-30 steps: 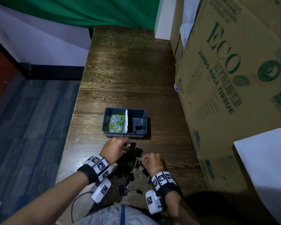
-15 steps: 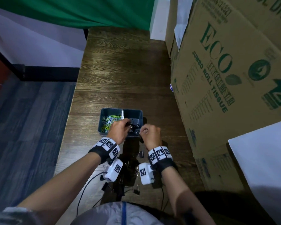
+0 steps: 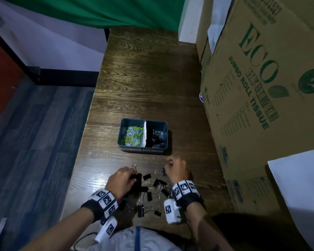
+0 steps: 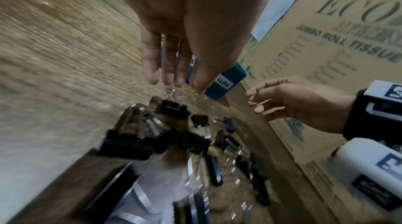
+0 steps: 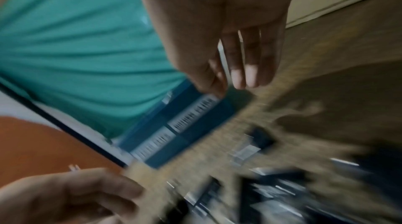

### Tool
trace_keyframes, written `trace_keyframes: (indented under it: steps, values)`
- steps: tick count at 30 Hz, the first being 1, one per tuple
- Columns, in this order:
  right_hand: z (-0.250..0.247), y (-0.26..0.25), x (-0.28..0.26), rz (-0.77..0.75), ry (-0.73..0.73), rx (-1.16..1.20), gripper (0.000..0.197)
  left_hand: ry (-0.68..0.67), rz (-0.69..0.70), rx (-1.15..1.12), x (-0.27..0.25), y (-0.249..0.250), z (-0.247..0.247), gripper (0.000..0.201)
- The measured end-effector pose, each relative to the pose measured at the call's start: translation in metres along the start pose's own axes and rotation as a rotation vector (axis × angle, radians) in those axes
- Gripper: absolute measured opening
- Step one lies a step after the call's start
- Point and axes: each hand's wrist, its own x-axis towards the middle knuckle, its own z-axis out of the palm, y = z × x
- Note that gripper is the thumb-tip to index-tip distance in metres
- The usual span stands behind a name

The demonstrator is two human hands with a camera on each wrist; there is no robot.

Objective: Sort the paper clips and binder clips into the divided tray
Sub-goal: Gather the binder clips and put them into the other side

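Both hands have come back from the tray to the pile of binder clips near the person's body; half a second ago they were over the right compartment, so I judge that they dropped clips there and now return for more. The left hand hovers over the left side of the pile, fingers straight and relaxed in the left wrist view, holding nothing. The right hand is at the right edge of the pile, fingers loosely curled and empty, just beside one clip with silver handles. Many black clips lie loose on the tabletop between the wrists. Farther away stands the tray: coloured paper clips fill its left compartment, and black binder clips lie in the right one. No loose paper clips show on the tabletop, so only binder clips seem left.
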Motion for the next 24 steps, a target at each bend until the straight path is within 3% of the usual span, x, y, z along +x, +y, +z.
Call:
trace_keyframes:
  steps: [4,6,8,15,20,24]
  values:
    - [0.006,0.028,-0.017,-0.079,-0.418,-0.203,0.089,-0.229,-0.118,0.192,-0.020,-0.017,0.015,0.104]
    - [0.009,0.034,-0.024,-0.126,-0.530,-0.283,0.106,-0.278,-0.100,0.216,-0.024,-0.024,0.025,0.124]
    - [0.015,0.037,-0.033,-0.183,-0.590,-0.379,0.117,-0.298,-0.053,0.248,-0.023,-0.025,0.033,0.131]
    - [0.041,0.031,-0.053,-0.365,-0.410,-0.431,0.109,-0.283,-0.013,0.229,-0.002,-0.006,0.040,0.124]
    - [0.042,0.016,-0.054,-0.344,-0.344,-0.388,0.080,-0.289,0.008,0.259,0.010,0.008,0.029,0.084]
    - [0.038,0.013,-0.053,-0.314,-0.315,-0.374,0.066,-0.303,0.005,0.220,0.013,0.009,0.027,0.072]
